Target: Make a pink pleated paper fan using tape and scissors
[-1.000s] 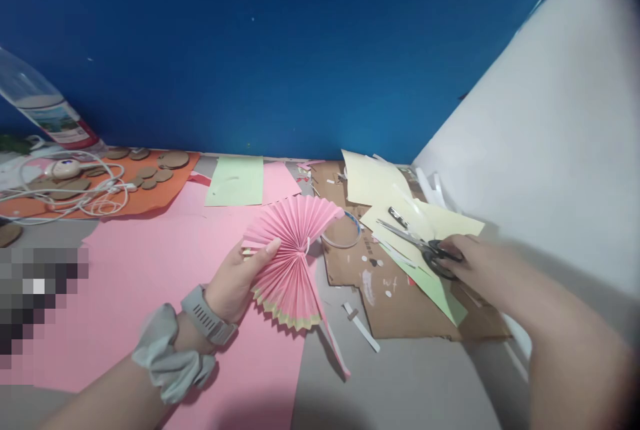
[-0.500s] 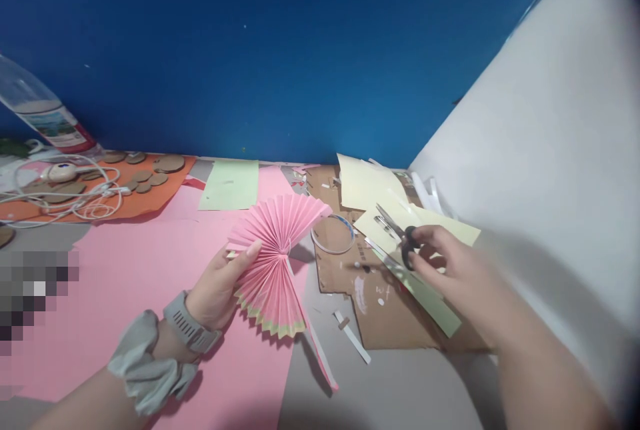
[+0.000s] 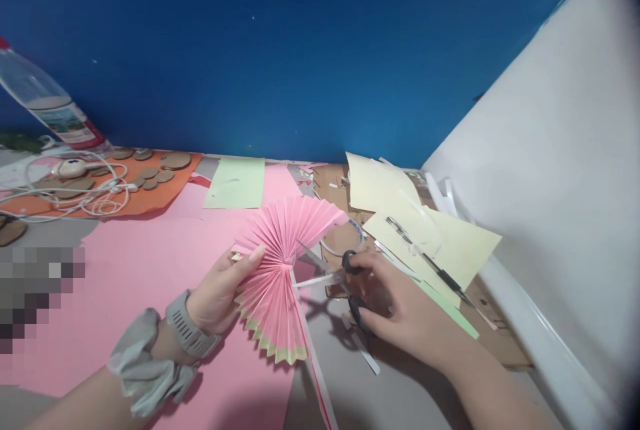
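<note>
My left hand point(image 3: 223, 283) grips the left side of a pleated pink paper fan point(image 3: 280, 283), thumb on top. The fan has a pale yellow-green lower edge, and a long white and pink strip point(image 3: 311, 357) hangs down from its centre. In my right hand point(image 3: 390, 303) is a pair of scissors point(image 3: 345, 273) with black handles, fingers in the loops. Its blades are spread and point left, with the tips near the fan's centre beside the strip. I cannot tell whether the blades touch the paper.
Large pink paper point(image 3: 160, 257) lies under the fan. A pen point(image 3: 443, 275) rests on cream sheets point(image 3: 460, 237) at right, over cardboard point(image 3: 507, 343). A tape roll point(image 3: 361, 237) is behind the fan. At left are a bottle point(image 3: 57, 113), white cable point(image 3: 103, 200) and orange paper point(image 3: 165, 190) with cardboard discs.
My right hand has brought the scissors left from above the cream paper to the fan's centre, and the blades have opened. My left hand still holds the fan; the view has shifted slightly.
</note>
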`<state>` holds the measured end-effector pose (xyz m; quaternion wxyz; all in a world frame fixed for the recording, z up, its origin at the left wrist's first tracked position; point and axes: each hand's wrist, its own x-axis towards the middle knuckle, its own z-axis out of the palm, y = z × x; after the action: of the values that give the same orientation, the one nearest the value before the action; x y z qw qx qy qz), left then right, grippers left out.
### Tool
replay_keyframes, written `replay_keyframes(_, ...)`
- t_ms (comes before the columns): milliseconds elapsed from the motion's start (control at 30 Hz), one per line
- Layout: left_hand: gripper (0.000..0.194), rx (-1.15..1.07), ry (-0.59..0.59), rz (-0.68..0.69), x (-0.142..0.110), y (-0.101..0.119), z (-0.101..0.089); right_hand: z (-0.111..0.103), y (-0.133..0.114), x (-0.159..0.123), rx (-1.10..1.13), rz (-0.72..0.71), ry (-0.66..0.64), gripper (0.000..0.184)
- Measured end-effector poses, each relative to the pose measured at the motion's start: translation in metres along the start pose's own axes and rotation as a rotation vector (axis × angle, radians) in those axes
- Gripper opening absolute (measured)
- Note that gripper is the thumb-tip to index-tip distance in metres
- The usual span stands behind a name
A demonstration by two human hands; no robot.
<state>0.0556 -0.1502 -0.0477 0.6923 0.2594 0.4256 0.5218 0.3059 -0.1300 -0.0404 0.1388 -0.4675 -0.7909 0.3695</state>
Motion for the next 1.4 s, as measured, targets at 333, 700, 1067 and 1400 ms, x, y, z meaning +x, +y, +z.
replay_keyframes(333,0.015,0.004,-0.126,-0.031,0.0013,-0.0019,0.0007,-0.0008,-0.0047,0.0025,-0.045,-0.009,-0.057,0.042)
replay_keyframes(700,0.015,0.03,-0.164,-0.078,0.0016,-0.0031,-0.0025,-0.0008,-0.0065,0.0031,-0.153,-0.101,-0.064,0.042)
replay_keyframes(1067,0.028,0.01,-0.162,-0.075,0.002,-0.0039,-0.0045,0.0011,-0.0055,0.0055,-0.191,-0.165,-0.024,0.045)
replay_keyframes(1400,0.018,-0.001,-0.127,-0.09,0.0014,-0.0033,-0.0034,0.0059,-0.0032,0.0043,-0.168,-0.196,-0.08,0.033)
